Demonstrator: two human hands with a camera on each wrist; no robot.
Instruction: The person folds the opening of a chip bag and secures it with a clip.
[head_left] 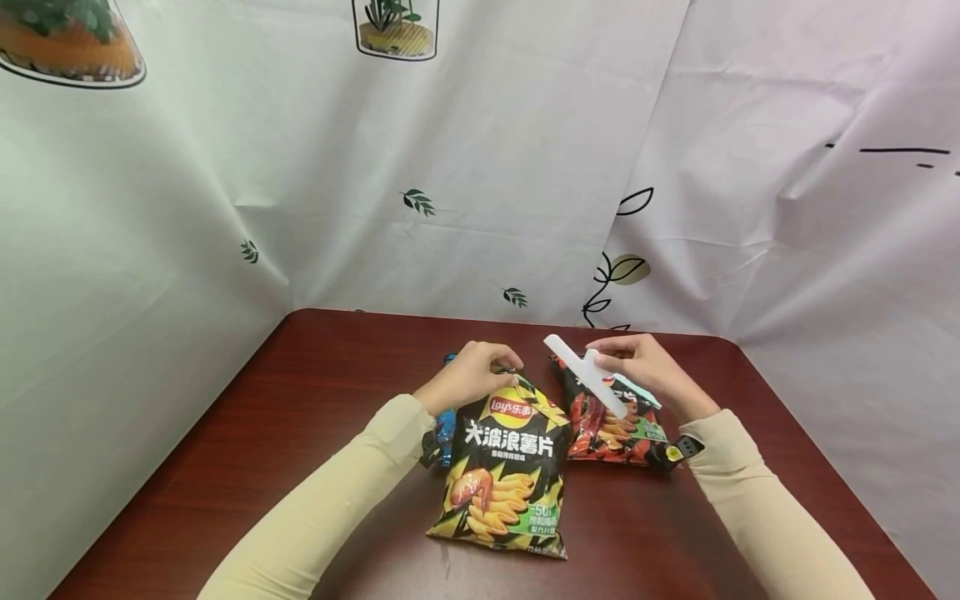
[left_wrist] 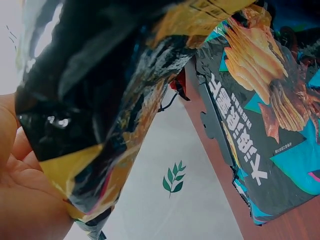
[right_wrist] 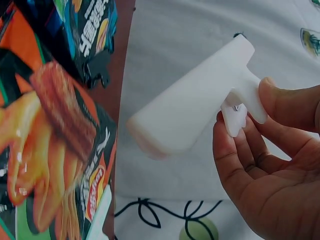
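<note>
My left hand [head_left: 472, 375] holds a black-and-yellow chip bag [head_left: 510, 479] by its top edge, the bag's printed front facing me. In the left wrist view the gathered top of this bag [left_wrist: 85, 105] fills much of the picture, beside the left hand [left_wrist: 30, 195]. My right hand [head_left: 651, 368] pinches a white bag clip [head_left: 588, 377] by its handle tabs, between thumb and fingers. The right wrist view shows the clip [right_wrist: 195, 100] raised above the table, its long bar slanting and nothing between its halves.
Behind the right hand lies a red-and-black chip bag [head_left: 611, 433] with a pale clip [head_left: 637, 389] at its top. A blue-and-black chip bag [left_wrist: 255, 125], mostly hidden in the head view, bears a dark clip [left_wrist: 215, 120]. Printed cloth [head_left: 465, 167] hangs beyond the brown table [head_left: 300, 400].
</note>
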